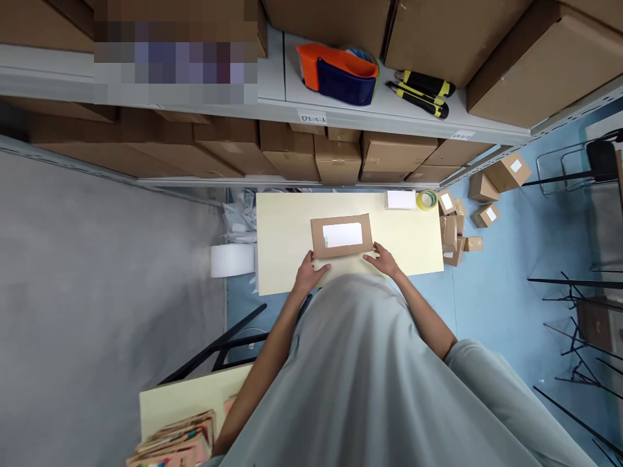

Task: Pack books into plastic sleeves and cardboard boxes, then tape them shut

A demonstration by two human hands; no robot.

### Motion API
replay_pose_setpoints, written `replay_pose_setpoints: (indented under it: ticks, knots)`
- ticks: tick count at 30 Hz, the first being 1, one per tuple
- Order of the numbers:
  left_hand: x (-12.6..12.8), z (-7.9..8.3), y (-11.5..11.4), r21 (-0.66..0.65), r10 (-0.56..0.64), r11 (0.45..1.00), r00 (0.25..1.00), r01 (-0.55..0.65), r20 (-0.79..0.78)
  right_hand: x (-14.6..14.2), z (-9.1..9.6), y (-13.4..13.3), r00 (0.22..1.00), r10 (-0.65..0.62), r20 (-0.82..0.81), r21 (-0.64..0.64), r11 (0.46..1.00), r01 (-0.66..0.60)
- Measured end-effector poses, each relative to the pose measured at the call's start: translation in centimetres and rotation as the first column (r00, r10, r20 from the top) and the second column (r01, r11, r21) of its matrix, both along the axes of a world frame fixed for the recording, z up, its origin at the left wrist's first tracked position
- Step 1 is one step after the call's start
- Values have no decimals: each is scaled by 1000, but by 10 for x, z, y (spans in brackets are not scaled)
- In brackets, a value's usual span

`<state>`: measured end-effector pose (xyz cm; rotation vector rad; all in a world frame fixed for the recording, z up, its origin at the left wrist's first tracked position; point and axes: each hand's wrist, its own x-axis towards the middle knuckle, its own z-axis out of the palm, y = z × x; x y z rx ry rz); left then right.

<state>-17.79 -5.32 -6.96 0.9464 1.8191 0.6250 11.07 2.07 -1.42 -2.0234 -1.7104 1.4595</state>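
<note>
A flat brown cardboard box [341, 251] lies on the pale yellow table, with a white label [343, 235] on its top. My left hand [309, 274] is at the box's near left corner, fingertips against its side and thumb spread apart along the near edge. At the near right corner is my right hand [383, 261], also with thumb and fingers apart, its fingertips beside the edge. Neither hand is closed round the box. Behind it on the table are a small white stack [400, 200] and a roll of yellow tape [427, 200].
Above the table [287, 259], shelves hold cardboard boxes, an orange and blue tape dispenser [341, 72] and utility knives [423, 91]. A white roll [232, 261] stands left. Several small parcels [452, 237] lie right. Papers [175, 441] lie on another table.
</note>
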Motion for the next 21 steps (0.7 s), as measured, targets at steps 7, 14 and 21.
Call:
replay_pose_setpoints:
  ticks: [7,14,21]
  knots:
    - [-3,19,3,50,15,999,1000,-16,17,-12,13,-3,999,-11,37,118,993,6]
    - [-21,50,19,285,140,954,978,-93,-152,-41,35,16,977,-122,175,363,930,52]
    - [-34,35,28,190,138,978,956,-90,-259,-61,19,8,980,-50,192,329,944,-17]
